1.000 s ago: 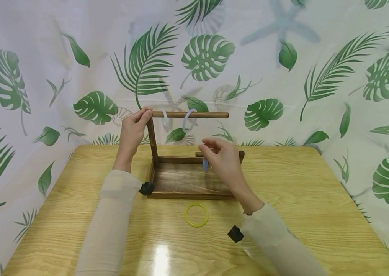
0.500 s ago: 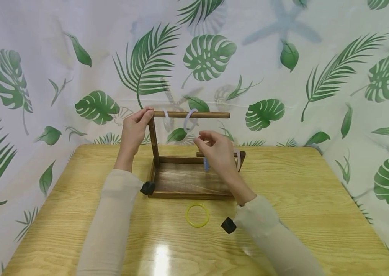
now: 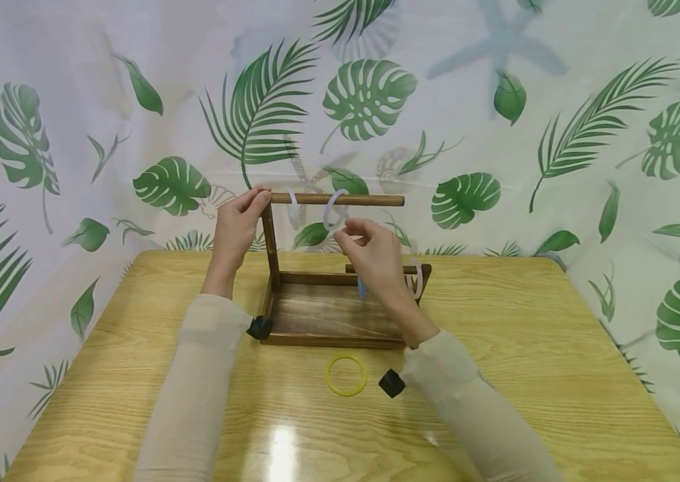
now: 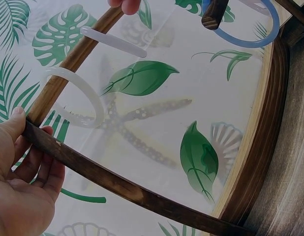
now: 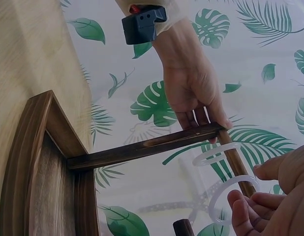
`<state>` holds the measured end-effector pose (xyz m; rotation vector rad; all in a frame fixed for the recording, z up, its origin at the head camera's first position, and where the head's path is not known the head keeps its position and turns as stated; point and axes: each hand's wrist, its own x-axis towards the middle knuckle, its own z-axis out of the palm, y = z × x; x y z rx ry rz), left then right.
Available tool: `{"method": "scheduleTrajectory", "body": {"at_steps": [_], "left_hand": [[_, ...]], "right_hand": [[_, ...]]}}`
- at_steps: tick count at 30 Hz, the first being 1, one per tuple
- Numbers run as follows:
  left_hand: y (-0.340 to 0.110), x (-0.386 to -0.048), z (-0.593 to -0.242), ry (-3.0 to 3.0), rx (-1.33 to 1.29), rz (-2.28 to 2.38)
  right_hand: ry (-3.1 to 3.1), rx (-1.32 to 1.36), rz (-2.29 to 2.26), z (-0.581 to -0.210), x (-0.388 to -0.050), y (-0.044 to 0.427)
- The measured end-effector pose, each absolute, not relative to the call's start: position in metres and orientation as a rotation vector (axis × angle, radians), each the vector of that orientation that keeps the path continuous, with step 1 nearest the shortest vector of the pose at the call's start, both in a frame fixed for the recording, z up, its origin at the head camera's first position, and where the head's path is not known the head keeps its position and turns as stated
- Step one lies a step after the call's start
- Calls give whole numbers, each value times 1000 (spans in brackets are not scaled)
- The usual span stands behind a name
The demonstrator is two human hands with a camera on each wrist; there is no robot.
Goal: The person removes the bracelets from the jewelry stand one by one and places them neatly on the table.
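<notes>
A dark wooden bangle stand [image 3: 274, 251] stands on the table, with a long upper bar and a shorter lower bar over a tray base. My left hand [image 3: 235, 224] grips its top left corner, where post and upper bar meet. On the upper bar hang a whitish bangle [image 3: 293, 209] and a lavender bangle [image 3: 326, 213]. My right hand [image 3: 376, 258], fingers loosely bent, is close to the lavender bangle's lower edge; thumb and fingertips are apart in the right wrist view. A blue bangle [image 3: 362, 288] and a pale pink bangle [image 3: 418, 280] hang on the lower bar.
A yellow bangle [image 3: 346, 375] lies flat on the wooden table [image 3: 527, 348], in front of the stand. Behind the table hangs a leaf-patterned cloth [image 3: 466, 140]. Both sleeves carry a black wrist device [image 3: 392, 383].
My right hand has moved up and left, from the lower bar towards the lavender bangle. The pale pink bangle has come into sight behind it. My left hand keeps its grip.
</notes>
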<state>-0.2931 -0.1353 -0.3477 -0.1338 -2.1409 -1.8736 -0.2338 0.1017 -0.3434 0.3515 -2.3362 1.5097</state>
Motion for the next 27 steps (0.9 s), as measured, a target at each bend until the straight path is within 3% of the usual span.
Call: {"method": "scheduleTrajectory", "body": {"at_steps": [27], "left_hand": [[-134,-292,-348,-2119,-134,-1875]], "right_hand": [[-2317,366,1533,-347,-251,85]]}}
